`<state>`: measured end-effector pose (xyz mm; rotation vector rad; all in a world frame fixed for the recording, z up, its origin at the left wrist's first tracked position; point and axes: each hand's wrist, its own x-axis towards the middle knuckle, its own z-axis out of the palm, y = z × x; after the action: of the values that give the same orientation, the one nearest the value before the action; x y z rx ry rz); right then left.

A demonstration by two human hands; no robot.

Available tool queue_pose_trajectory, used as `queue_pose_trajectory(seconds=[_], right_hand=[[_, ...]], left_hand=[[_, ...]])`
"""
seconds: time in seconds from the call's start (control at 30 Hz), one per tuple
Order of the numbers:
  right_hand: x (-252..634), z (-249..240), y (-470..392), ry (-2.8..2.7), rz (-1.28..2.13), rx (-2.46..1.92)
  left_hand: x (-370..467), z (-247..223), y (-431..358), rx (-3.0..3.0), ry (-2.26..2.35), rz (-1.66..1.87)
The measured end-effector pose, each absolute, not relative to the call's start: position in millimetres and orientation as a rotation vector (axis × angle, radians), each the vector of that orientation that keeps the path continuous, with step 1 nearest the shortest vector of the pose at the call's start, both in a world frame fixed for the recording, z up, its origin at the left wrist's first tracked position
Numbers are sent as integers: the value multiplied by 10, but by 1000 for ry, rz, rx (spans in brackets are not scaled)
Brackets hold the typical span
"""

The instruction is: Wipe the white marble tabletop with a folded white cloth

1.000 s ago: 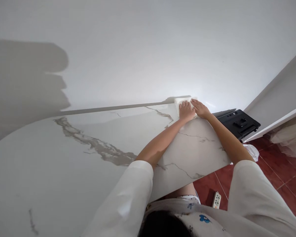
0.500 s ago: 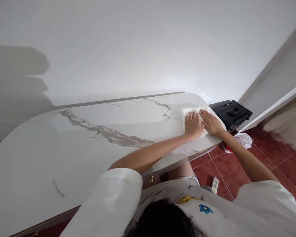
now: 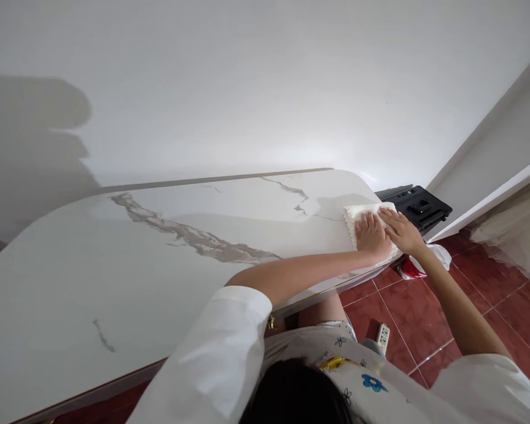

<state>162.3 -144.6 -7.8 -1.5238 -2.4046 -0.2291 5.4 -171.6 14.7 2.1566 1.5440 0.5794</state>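
A white cloth (image 3: 350, 215) with a scalloped edge lies at the right end of the marble-patterned white tabletop (image 3: 194, 282). My left hand (image 3: 373, 238) presses down on the middle of the cloth, fingers laid over it and slightly bent. Beside it, my right hand (image 3: 401, 229) rests flat on the cloth's right part with its fingers stretched out, touching or nearly touching the left hand. Part of the cloth is hidden beneath both hands, and its right side reaches the rounded table edge.
Behind the table stands a white wall (image 3: 229, 88). A black case (image 3: 421, 206) sits past the table's right end. On the red tiled floor (image 3: 406, 300) are a white and red plastic bag (image 3: 437, 257) and a power strip (image 3: 383, 338). Pale sheer fabric (image 3: 507, 229) hangs at right.
Both hands and the cloth have slid right and toward me, to the table's right edge. The view has shifted slightly.
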Motion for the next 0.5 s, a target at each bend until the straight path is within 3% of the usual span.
queue_pose_trajectory(seconds=[0.5], right_hand=[[1312,-120,498,-2379,-144,-1589]], left_hand=[[-161,78,80,2227,1670,651]])
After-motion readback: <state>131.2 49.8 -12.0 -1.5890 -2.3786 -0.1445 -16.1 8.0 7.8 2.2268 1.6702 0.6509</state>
